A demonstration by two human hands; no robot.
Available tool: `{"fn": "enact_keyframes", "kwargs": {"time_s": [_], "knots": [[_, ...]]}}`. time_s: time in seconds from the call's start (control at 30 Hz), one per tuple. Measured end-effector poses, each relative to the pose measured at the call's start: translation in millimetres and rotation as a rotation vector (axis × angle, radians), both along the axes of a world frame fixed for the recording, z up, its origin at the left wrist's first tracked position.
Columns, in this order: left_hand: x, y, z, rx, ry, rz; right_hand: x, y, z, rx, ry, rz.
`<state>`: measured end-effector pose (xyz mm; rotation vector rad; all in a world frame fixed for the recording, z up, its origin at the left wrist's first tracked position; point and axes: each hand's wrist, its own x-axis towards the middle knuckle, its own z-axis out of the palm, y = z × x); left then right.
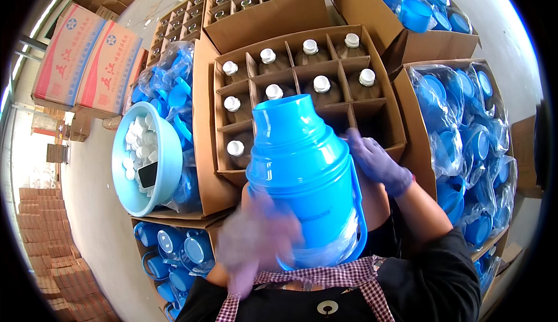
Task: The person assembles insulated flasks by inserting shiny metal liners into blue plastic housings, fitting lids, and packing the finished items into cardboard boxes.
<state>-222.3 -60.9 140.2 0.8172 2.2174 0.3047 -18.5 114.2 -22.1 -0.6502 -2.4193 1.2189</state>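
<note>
I am noting red characters (pixel 106 68) and, toward the top edges, blue emblems (pixel 71 24) on two cartons (pixel 123 60); the blue casing (pixel 299 176) is bearing faint, illegible marking (pixel 317 213).

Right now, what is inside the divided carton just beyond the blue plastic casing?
In the divided carton, nine white-capped bottles show in separate compartments. The blue plastic casing covers part of the nearest row, so what those compartments hold cannot be seen.

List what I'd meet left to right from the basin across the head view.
Light-blue basin → blue flask-shaped casing → purple-gloved right hand → carton of bagged blue parts.
</note>
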Motion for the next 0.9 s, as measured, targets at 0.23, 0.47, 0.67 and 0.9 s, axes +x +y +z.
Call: {"fn": "enact_keyframes", "kwargs": {"time_s": [0.23, 0.47, 0.67, 0.9], "knots": [[-87, 55, -126, 0.919, -0.967, 0.096, -21, -24, 76, -0.166, 0.537, -0.049], [-70, 104, -42, 0.639, -0.889, -0.219, -42, 5, 39, -0.625, 0.489, 0.005], [-113, 108, -49, 0.868, -0.886, -0.155, -108, 72, 71, -0.906, 0.908, 0.251], [-136, 74, -143, 1.157, -1.234, 0.459, -134, 161, -102, 0.307, -0.574, -0.288]]}}
